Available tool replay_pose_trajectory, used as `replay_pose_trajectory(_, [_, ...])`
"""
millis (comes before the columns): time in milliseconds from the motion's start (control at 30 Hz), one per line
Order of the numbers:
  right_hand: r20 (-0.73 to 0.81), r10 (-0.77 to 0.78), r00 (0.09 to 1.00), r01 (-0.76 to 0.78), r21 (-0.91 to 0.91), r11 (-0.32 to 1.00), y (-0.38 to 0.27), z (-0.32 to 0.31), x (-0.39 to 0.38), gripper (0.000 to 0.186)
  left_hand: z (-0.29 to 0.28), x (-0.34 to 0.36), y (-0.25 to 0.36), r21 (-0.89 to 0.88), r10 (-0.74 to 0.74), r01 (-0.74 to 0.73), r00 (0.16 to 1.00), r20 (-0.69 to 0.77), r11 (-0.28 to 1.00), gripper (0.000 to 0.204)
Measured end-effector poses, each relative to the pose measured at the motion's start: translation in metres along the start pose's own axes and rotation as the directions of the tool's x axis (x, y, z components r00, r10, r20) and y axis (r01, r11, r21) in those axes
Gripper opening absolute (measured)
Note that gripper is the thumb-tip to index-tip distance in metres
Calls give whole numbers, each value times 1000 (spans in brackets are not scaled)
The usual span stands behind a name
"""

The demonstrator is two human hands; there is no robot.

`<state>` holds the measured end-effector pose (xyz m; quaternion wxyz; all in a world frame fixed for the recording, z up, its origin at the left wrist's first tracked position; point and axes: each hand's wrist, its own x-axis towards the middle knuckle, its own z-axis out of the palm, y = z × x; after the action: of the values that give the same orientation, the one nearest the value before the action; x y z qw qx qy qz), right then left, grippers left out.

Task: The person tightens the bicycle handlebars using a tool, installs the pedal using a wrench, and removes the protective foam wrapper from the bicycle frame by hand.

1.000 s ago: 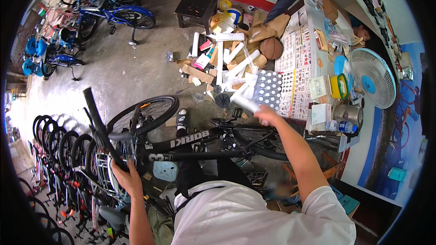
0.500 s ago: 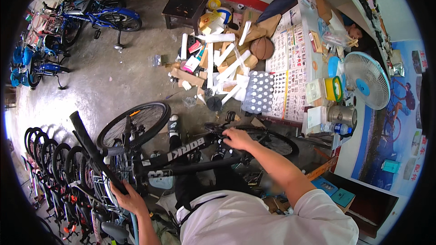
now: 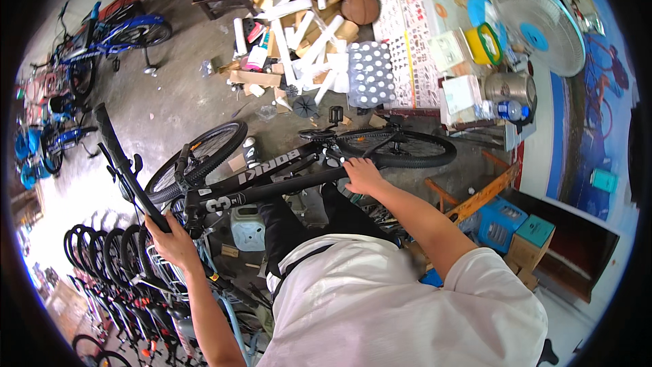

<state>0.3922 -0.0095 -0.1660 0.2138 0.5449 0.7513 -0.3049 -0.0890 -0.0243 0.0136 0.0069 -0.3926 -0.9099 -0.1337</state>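
Note:
A black bicycle (image 3: 268, 191) stands across in front of me, its front wheel (image 3: 197, 161) to the left and rear wheel (image 3: 401, 146) to the right. My left hand (image 3: 170, 241) is closed around the near grip of its handlebar (image 3: 132, 180). Over the rear end of the top tube, my right hand (image 3: 362, 175) rests with its fingers curled on the frame; its palm side is hidden. The crank and pedal (image 3: 335, 115) lie beyond the frame. One of my shoes (image 3: 251, 152) shows past the tubes.
Cardboard and white foam tubes (image 3: 288, 54) are heaped beyond the bike, near a basketball (image 3: 360, 7). A cluttered counter and fan (image 3: 536, 27) stand right. Several bikes (image 3: 112, 251) line the near left; blue bikes (image 3: 112, 41) stand far left. A stool (image 3: 248, 228) sits by my legs.
My right hand has shifted from near the crank toward me, onto the rear end of the top tube. The bicycle looks more upright. My left hand keeps its grip; the view has moved.

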Motion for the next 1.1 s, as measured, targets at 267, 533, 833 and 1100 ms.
replay_pose_trajectory(267, [175, -31, 984, -23, 296, 955, -19, -15, 63, 57, 3, 19, 58, -68, 244, -238, 966, 91, 969, 51])
replay_pose_trajectory(533, [202, 92, 975, -152, 304, 940, -13, -71, 94, 52, 5, 91, 135, -275, 351, -290, 913, 208, 917, 48])
replay_pose_trajectory(833, [94, 154, 984, -173, 255, 951, -23, -93, 102, 47, 31, 128, 172, -106, 547, -540, 794, 266, 835, 46])
replay_pose_trajectory(1100, [-266, 192, 945, -185, 53, 981, -43, -85, 97, 50, 36, 140, 172, -118, 504, -492, 816, 284, 862, 51])
